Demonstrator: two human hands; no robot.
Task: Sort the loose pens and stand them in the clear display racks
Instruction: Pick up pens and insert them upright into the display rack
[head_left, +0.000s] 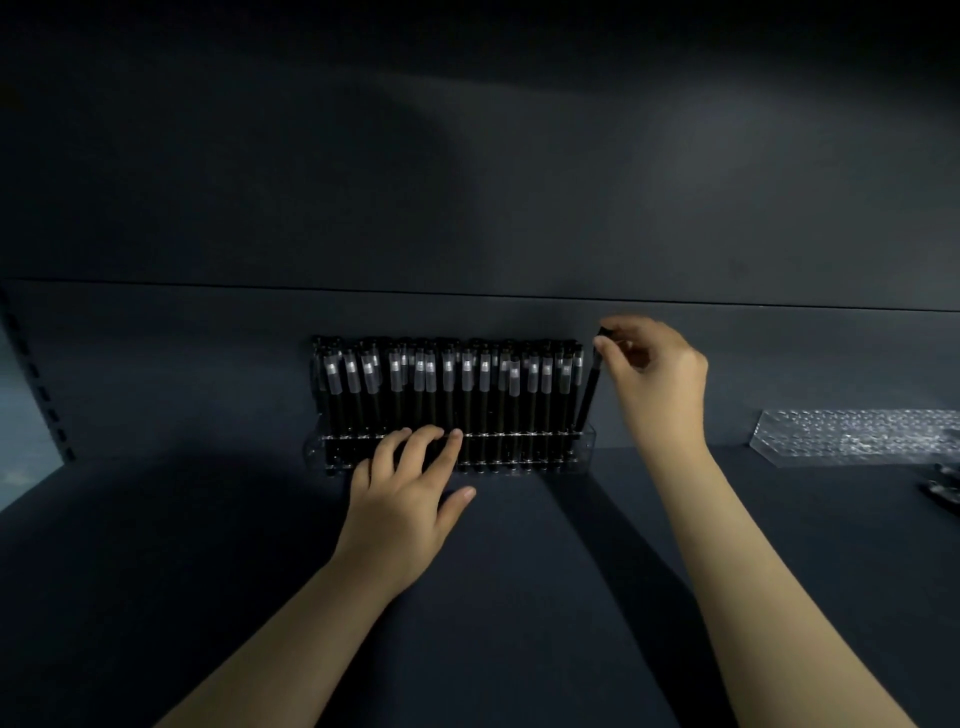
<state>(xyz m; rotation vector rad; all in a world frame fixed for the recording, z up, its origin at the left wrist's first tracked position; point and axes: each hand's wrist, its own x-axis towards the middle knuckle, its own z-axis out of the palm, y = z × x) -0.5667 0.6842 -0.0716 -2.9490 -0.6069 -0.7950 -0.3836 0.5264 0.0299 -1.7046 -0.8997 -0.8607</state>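
Dark shelving (519, 571) holds a clear display rack (584, 441) packed with upright black pens (447, 384); the left hand (405, 499) rests spread fingers on its front; the right hand (654, 374) pinches a tilted pen (588, 395) at its right end; a second clear rack (852, 434) sits farther right.

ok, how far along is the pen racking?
Done: first clear rack looks nearly full of standing black pens. In hand: right hand pinches the top of a tilted pen at its right end; left hand rests on the rack front. Left: second clear rack to the right looks empty; dark items beside it, possibly pens, too blurred to tell.
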